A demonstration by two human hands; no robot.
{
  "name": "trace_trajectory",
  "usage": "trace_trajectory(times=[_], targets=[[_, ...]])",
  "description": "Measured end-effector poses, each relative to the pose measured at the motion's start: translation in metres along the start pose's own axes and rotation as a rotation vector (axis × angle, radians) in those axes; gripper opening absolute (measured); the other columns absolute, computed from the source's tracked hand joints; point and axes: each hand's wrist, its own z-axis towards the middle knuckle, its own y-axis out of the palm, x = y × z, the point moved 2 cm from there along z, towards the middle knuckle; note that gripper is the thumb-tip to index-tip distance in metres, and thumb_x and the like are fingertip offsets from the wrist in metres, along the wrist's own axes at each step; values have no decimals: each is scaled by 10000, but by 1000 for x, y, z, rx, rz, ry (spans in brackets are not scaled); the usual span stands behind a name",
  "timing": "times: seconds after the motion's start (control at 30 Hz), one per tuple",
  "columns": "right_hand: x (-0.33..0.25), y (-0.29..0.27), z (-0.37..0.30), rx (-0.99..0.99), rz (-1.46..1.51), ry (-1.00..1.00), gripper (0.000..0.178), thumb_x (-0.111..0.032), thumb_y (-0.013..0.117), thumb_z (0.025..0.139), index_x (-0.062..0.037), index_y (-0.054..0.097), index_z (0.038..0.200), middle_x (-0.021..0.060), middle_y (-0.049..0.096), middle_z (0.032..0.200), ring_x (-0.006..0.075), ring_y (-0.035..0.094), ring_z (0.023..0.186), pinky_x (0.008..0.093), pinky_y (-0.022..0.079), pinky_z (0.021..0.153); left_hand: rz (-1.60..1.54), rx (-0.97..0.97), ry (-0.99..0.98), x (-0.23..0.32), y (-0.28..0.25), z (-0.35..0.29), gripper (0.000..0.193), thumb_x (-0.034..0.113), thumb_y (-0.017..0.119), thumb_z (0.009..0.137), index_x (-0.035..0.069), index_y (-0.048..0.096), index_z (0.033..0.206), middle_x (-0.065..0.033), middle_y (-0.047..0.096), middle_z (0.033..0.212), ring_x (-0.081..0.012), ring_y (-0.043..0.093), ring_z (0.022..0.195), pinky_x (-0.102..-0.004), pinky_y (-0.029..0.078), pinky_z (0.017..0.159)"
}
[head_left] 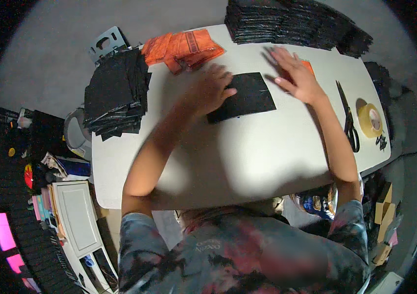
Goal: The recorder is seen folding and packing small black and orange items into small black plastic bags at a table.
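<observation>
A flat black sheet or pouch [248, 97] lies on the white table [257, 152] in front of me. My left hand [212, 90] is at its left edge, thumb apart from the fingers; whether it presses on the black piece I cannot tell. To the right of it, my right hand [296, 81] has its fingers stretched out, slightly blurred, and holds nothing. A small orange piece [308, 67] shows partly behind that hand. Orange plastic packets [184, 48] lie beyond my left hand.
At the left stands a stack of black plastic sheets [115, 93]; a larger black stack [286, 23] sits along the far edge. Black-handled scissors [349, 122], a tape roll [370, 120] and small dark bits [381, 142] lie at the right. A white cabinet [76, 210] stands left.
</observation>
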Motion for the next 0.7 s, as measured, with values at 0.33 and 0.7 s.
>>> trace_trajectory(times=[0.33, 0.7], targets=[[-113, 29, 0, -122, 153, -306, 836, -520, 539, 1030, 72, 317, 1576, 230, 295, 1674, 348, 236, 1581, 513, 223, 1284, 196, -545, -322, 18, 3, -20, 1002, 707, 414, 1009, -62, 202, 1615, -238, 176, 1713, -367, 173, 1598, -625, 219, 1237], [-110, 32, -1, -147, 136, -298, 892, -550, 576, 1002, 51, 289, 1596, 222, 261, 1689, 360, 214, 1586, 495, 210, 1290, 104, -392, -272, 13, -9, -49, 1189, 738, 605, 896, -104, 161, 1607, -307, 149, 1695, -411, 158, 1591, -546, 166, 1278]])
